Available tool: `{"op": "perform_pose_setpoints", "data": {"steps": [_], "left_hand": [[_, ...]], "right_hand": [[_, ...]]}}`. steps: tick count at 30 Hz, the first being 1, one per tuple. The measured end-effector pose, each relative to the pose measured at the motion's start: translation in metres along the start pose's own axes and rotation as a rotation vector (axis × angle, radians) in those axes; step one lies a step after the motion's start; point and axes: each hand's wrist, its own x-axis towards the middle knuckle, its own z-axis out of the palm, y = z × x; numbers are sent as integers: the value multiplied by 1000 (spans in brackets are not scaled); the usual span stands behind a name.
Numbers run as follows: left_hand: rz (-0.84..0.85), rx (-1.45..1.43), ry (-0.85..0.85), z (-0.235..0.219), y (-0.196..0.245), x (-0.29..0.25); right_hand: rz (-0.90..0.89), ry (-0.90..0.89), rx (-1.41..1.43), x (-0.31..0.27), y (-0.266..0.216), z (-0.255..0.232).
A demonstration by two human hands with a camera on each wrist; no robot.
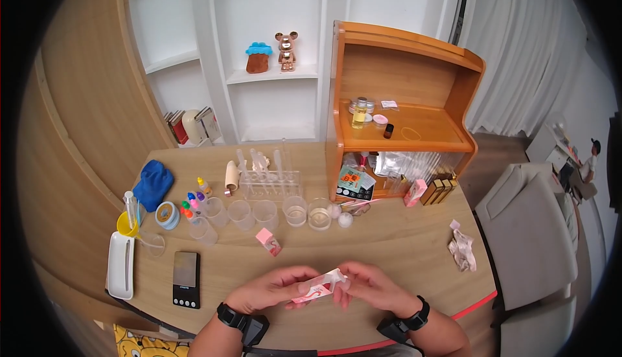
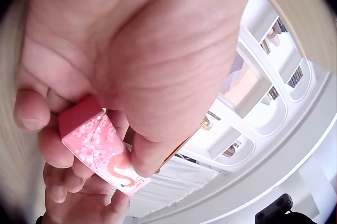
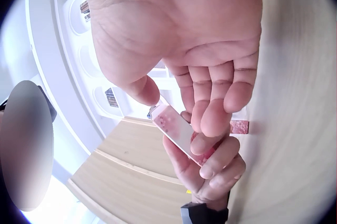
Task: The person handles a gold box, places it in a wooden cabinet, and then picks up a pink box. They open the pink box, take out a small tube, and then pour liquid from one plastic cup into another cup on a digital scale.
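Observation:
A small pink-and-white box (image 1: 319, 287) with a flamingo print lies between both hands, its right end open with flaps showing. My left hand (image 1: 273, 287) grips its lower left part; in the left wrist view, the thumb and bent fingers hold the printed sides of the box (image 2: 105, 150). My right hand (image 1: 377, 288) is at the open end, thumb and fingertips around it. From the right wrist view, the right thumb and curled fingers (image 3: 213, 118) sit on either side of the box (image 3: 174, 126). The box's inside cannot be made out.
Another pink box (image 1: 269, 241) stands ahead of the hands. Clear cups (image 1: 265, 214) and a test-tube rack (image 1: 272, 185) line the back. A black scale (image 1: 186, 279) and white tray (image 1: 121, 266) are left, crumpled wrapping (image 1: 462, 251) right, and a wooden shelf (image 1: 405, 143) behind.

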Motion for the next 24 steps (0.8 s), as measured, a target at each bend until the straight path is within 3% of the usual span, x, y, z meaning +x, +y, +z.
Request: {"op": "perform_pose_setpoints", "data": {"steps": [5, 18, 24], "left_hand": [[7, -9, -3, 2, 3, 1], [-45, 31, -73, 4, -1, 9], [-29, -73, -112, 5, -13, 14]], "right_hand": [[-103, 124, -148, 1, 4, 4], [-73, 297, -193, 8, 13, 20], [-244, 415, -387, 11, 25, 20]]}}
